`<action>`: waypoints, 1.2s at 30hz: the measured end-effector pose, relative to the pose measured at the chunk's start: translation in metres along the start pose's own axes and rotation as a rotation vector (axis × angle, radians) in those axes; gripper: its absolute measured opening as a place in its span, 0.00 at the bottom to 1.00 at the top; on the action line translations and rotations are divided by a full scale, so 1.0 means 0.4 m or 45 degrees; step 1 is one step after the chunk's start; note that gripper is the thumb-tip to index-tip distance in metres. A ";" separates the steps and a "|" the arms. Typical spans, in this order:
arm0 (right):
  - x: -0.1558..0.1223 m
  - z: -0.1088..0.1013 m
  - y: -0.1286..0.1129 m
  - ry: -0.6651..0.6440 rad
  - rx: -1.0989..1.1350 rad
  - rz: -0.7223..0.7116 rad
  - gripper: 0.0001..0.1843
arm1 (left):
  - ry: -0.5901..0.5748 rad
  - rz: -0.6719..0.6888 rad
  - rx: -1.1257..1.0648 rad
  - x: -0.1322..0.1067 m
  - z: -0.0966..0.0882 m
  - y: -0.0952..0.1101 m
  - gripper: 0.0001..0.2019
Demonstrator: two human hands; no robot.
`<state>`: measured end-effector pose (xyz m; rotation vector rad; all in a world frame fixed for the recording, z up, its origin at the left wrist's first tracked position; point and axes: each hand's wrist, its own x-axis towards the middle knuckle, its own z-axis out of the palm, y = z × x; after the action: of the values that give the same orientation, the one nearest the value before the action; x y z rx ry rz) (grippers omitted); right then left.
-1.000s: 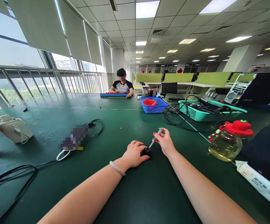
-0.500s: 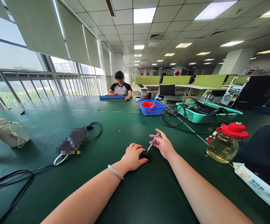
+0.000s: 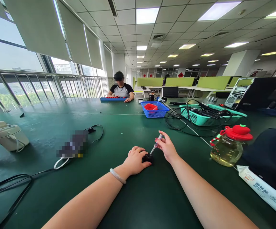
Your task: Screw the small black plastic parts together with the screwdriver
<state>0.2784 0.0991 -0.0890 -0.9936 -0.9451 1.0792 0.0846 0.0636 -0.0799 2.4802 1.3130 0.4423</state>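
My left hand is closed around a small black object on the dark green table, its thumb in front and fingers behind. What kind of object it is, I cannot make out. My right hand pinches a slim screwdriver with a clear handle near its upper end. The screwdriver leans, its shaft running down and left to the top of the black object. A pale bangle circles my left wrist.
To the right stand a red-lidded glass jug, a white packet and a teal basket of cables. A blue basket is further back. Left lie a blurred dark item, cables and a cream container. Another person sits opposite.
The fingers of my right hand have shifted and drawn in around the screwdriver's handle. My left hand keeps its hold on the black object. The view has moved very slightly.
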 end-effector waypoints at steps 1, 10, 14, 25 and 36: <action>-0.001 0.002 -0.001 -0.007 -0.047 -0.035 0.34 | 0.001 -0.001 0.004 0.000 0.000 0.000 0.23; -0.018 0.019 -0.019 -0.170 0.031 -0.030 0.37 | 0.009 0.004 0.004 -0.001 0.002 -0.002 0.22; -0.018 0.010 -0.020 -0.199 0.050 0.043 0.39 | 0.014 0.007 0.004 0.001 0.003 -0.004 0.22; -0.001 -0.007 0.001 -0.046 -0.108 0.089 0.40 | -0.001 -0.011 -0.011 -0.002 -0.002 0.001 0.22; -0.015 0.020 0.003 -0.100 -0.183 -0.075 0.41 | 0.026 0.003 0.011 0.002 0.007 -0.004 0.21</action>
<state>0.2693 0.0947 -0.0886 -1.0399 -1.1221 1.0176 0.0851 0.0649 -0.0829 2.4907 1.3227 0.4651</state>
